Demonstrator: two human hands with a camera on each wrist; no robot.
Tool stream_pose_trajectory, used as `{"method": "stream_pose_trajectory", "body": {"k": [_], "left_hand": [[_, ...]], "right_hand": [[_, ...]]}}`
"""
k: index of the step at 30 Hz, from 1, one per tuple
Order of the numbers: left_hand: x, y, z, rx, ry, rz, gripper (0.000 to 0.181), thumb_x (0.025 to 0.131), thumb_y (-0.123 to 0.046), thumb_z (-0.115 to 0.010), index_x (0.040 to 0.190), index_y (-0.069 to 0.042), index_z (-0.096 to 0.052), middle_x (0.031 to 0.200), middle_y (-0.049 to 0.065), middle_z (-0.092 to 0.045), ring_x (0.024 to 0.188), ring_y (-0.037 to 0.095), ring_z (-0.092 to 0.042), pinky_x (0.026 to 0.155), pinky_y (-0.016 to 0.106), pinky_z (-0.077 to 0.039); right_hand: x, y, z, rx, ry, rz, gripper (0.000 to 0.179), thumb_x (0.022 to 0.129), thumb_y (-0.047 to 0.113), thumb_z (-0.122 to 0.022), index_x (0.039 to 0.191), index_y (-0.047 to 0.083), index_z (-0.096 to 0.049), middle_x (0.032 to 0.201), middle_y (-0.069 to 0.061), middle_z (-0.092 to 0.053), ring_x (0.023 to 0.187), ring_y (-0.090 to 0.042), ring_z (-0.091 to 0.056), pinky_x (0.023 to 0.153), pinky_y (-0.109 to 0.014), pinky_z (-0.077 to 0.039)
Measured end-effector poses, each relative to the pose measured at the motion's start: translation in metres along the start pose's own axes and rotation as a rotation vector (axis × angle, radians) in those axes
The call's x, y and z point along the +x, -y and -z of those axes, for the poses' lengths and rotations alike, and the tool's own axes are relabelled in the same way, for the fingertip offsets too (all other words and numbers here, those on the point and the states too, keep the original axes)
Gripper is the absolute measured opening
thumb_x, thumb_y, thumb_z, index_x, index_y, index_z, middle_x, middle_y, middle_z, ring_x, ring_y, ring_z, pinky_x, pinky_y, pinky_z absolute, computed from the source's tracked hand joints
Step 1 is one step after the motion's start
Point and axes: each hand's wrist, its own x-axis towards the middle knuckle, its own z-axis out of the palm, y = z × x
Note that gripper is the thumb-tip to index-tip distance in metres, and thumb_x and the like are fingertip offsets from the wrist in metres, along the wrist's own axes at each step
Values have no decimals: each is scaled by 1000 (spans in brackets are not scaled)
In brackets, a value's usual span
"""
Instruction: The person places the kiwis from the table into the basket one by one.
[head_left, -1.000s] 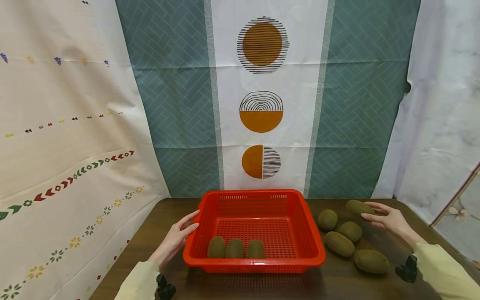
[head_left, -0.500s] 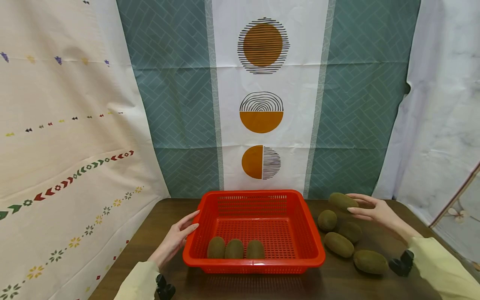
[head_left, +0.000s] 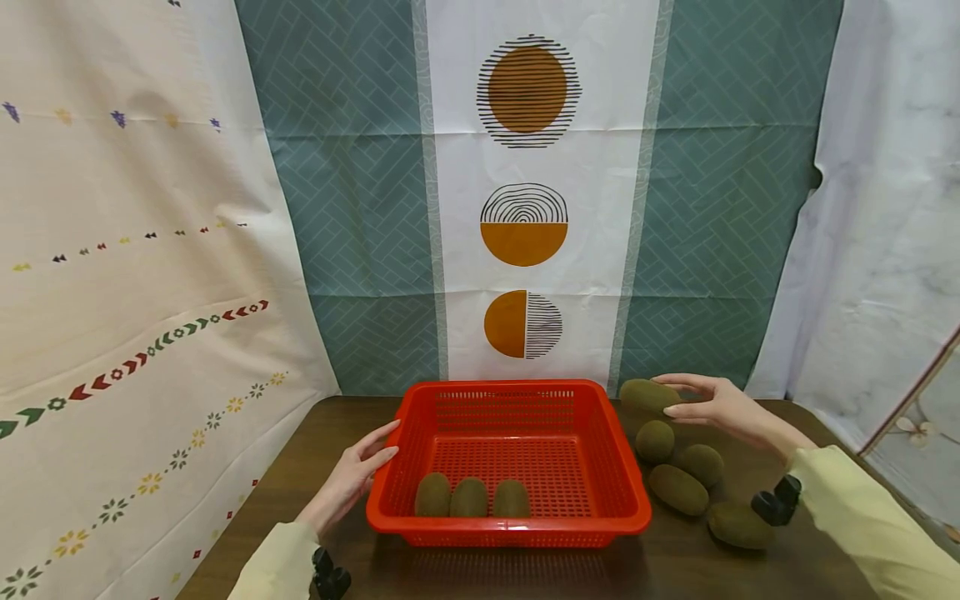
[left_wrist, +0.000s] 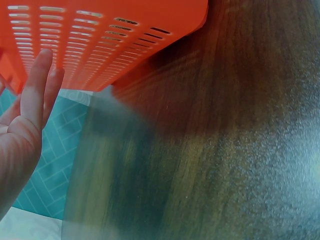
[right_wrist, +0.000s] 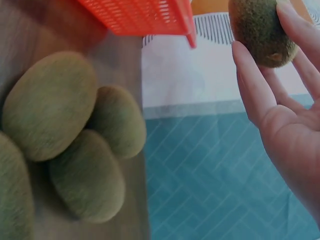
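My right hand (head_left: 716, 408) holds a brown, fuzzy kiwifruit (head_left: 647, 397) between thumb and fingertips. It is raised off the table, just beyond the right back corner of a red plastic basket (head_left: 513, 525). The right wrist view shows the held kiwi (right_wrist: 262, 32) at the fingertips. My left hand (head_left: 348, 483) is at the basket's left side, its fairly straight fingers touching the rim and outer wall. In the left wrist view, these fingers (left_wrist: 35, 90) lie along the slotted wall. Three kiwis (head_left: 468, 498) sit in a row inside the basket along its near side.
Several loose kiwis (head_left: 678, 489) lie on the dark wooden table (head_left: 697, 575) right of the basket, one of them (head_left: 738, 525) nearest the front. Behind the table hangs a patterned cloth (head_left: 525, 333). A cream cloth (head_left: 150, 333) hangs at the left, a marbled one (head_left: 885, 250) at the right.
My right hand has carried the kiwi leftward and slightly up, from the far right of the table toward the basket's back right corner. The left hand and basket stay put.
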Motion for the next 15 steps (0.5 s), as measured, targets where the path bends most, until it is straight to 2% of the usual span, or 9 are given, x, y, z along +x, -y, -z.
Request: {"method": "stream_pose_trajectory", "body": {"k": [7,11,15], "left_hand": [[0,0,0,-3,7,-3,55,89,-18,-59,138,-13,-37,130,20,-43,104,34,-53,78,46,-47],[0,-1,0,3,-2,4,55,88,-19,-59,138,-13,-37,130,20,-43,104,33,-53,78,46,-47],[0,-1,0,2,-5,14,54,88,-19,-60,138,-14,-38,129,19,-44,104,33,-53,78,46,-47]], "right_hand": [[17,19,-6,-39,104,31,48,86,7,-61,131,5,-46,131,-20,-38,106,-33,-50,82,-45,-45],[27,28,-11,-63,178,38,46,87,7,-60,131,6,-46,128,-20,-42,102,-34,-53,82,-46,-45],[37,38,-18,-106,247,31,46,85,9,-62,130,9,-49,127,-14,-46,107,-32,-50,83,-42,-45]]}}
